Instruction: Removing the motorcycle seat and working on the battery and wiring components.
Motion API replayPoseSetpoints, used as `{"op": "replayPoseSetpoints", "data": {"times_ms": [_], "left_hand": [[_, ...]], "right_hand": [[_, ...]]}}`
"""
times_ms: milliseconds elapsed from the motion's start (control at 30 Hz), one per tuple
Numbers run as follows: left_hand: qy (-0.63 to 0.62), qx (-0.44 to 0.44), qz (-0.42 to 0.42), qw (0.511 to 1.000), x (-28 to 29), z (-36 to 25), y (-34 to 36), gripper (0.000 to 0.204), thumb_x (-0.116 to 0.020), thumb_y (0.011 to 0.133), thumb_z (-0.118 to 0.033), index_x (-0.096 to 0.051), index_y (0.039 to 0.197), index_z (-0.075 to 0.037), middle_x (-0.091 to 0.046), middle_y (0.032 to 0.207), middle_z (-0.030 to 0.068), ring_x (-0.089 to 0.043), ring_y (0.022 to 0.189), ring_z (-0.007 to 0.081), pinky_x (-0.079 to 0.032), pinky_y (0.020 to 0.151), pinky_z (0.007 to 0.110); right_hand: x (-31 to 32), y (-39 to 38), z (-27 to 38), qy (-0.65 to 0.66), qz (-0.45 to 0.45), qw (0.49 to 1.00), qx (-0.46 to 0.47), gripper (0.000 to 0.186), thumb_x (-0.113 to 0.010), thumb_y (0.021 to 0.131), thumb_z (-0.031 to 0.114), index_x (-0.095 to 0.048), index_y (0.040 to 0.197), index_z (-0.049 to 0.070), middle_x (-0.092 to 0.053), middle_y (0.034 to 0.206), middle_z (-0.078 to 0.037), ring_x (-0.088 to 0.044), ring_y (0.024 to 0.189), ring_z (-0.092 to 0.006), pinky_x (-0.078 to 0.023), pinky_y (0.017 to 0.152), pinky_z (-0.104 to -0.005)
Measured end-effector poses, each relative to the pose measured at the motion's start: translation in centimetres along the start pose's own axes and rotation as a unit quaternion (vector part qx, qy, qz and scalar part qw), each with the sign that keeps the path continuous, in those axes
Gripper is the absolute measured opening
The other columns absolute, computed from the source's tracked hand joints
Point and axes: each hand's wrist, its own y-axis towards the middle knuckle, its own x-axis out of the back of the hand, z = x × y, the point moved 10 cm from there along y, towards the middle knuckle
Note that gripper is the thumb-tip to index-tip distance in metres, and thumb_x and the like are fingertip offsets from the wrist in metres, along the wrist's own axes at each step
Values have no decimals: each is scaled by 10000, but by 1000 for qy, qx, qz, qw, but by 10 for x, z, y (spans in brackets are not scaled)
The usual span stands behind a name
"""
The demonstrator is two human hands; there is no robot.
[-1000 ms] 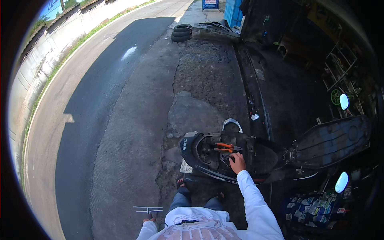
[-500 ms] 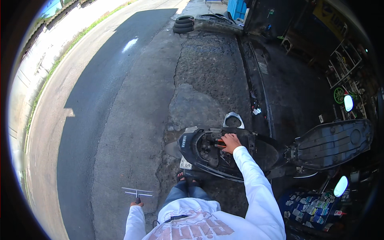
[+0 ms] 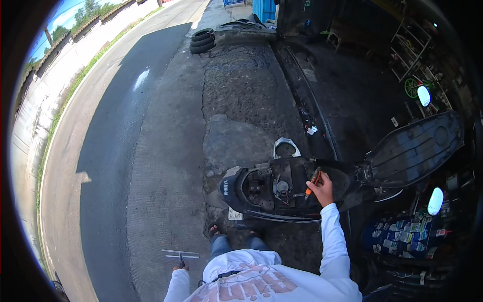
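Observation:
A dark motor scooter lies across in front of me, its tail body [image 3: 234, 189] to the left and its seat [image 3: 417, 148] tipped up to the right. My right hand [image 3: 322, 189] is closed round an orange-and-black hand tool [image 3: 313, 183], held over the scooter's open middle; its exact kind is unclear. Beneath and left of it, a round metal part [image 3: 283, 187] shows in the opening. Low at the left, well apart from the scooter, my left hand [image 3: 180, 267] grips a T-shaped metal tool [image 3: 180, 254] by its dark handle.
A grey U-shaped part [image 3: 287, 147] lies beyond the scooter. Two mirrors [image 3: 424, 95] [image 3: 435, 201] stick out at the right, near a pile of small packages [image 3: 402, 234]. Stacked tyres [image 3: 202, 41] stand at the back, and a gutter [image 3: 297, 85] runs along the shop floor.
My right hand has moved right along the scooter with the orange-and-black hand tool, uncovering the round metal part. My left hand still holds the T-shaped metal tool. The view has shifted.

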Motion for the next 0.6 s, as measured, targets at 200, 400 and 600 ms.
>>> {"op": "replayPoseSetpoints", "data": {"times_ms": [200, 400, 600], "left_hand": [[-65, -110, -13, 992, 57, -68, 56, 476, -764, 537, -202, -629, 926, 39, -646, 846, 159, -637, 784, 273, -471, 779, 353], [-101, -192, -15, 976, 156, -114, 172, 342, -752, 563, -226, -620, 751, 28, -621, 693, 113, -603, 634, 216, -484, 627, 339], [-258, -362, 242, 863, 245, -340, 22, 274, -751, 663, -214, -561, 721, -26, -515, 538, 33, -485, 429, 119, -378, 419, 261]], "right_hand": [[-32, -105, 5, 345, -145, 922, -98, 459, -574, 806, -10, -401, 1231, -8, -503, 1112, -79, -526, 1035, -170, -425, 905, -302], [-248, -120, 82, 471, 10, 879, -76, 468, -530, 854, 96, -348, 1269, -22, -492, 1167, -136, -517, 1066, -234, -398, 954, -380], [-433, -104, 144, 523, 135, 837, -91, 480, -514, 885, 221, -349, 1276, -2, -450, 1254, -142, -478, 1121, -262, -376, 966, -403]]}}
